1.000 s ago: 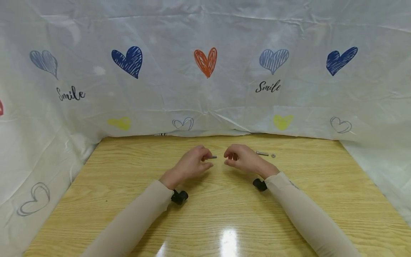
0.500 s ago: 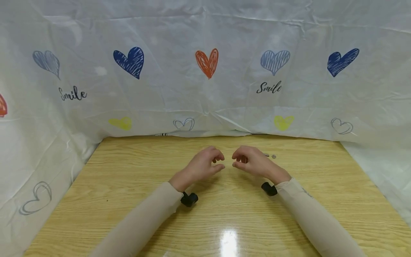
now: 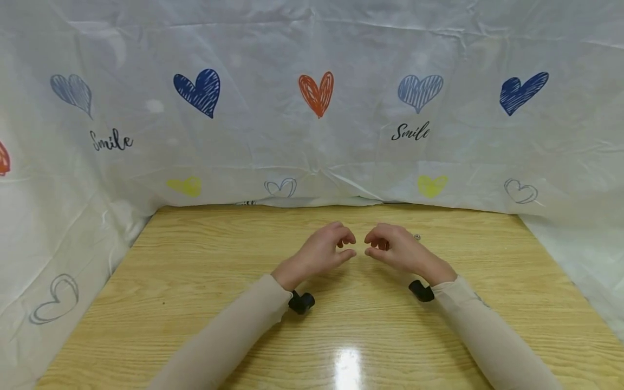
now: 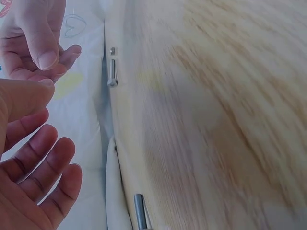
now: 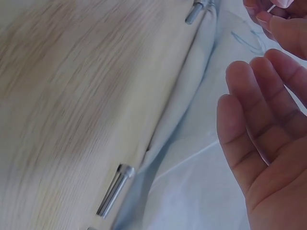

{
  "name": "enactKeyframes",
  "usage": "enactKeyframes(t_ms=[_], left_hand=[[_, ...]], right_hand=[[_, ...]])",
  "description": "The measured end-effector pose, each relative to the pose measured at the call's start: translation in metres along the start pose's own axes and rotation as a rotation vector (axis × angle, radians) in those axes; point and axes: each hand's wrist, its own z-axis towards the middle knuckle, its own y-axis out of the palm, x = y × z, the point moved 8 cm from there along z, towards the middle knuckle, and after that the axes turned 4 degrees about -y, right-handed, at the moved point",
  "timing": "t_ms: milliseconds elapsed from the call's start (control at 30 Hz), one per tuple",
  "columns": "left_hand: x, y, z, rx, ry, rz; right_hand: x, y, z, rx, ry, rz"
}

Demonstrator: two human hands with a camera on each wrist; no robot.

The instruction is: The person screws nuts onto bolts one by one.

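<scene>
Both hands hover over the wooden table with fingers loosely bent, facing each other with a small gap between fingertips. The left hand (image 3: 326, 250) holds nothing that I can see, and neither does the right hand (image 3: 400, 250). In the left wrist view, one metal bolt (image 4: 113, 74) lies near a small nut (image 4: 112, 50), and another bolt (image 4: 140, 211) lies at the bottom. The right wrist view has a bolt (image 5: 115, 190) near the cloth and a second bolt (image 5: 194, 13) at the top. In the head view the hands hide the bolts; only the nut (image 3: 417, 236) shows.
The wooden table (image 3: 195, 254) ends at the back against a hanging white cloth (image 3: 253, 130) printed with hearts. The cloth also borders the left and right sides. Small black cameras (image 3: 301, 302) sit on the wrists.
Both hands have shifted to the right and drawn slightly nearer each other. The bolts seen beside them earlier are now covered by the hands in the head view.
</scene>
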Motion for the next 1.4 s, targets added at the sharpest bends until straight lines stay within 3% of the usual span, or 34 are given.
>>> enactKeyframes(t_ms=[567,1067,1400], left_hand=[[0.01,0.015,0.014,-0.037,-0.001,0.018],[0.014,0.03,0.031,-0.04,-0.008,0.03],[0.017,0.037,0.045,-0.072,-0.042,0.052]], right_hand=[[0.011,-0.022,-0.023,0.073,0.002,-0.033],[0.027,-0.045,-0.039,0.12,0.06,-0.055],[0.047,-0.046,-0.045,0.112,0.112,-0.065]])
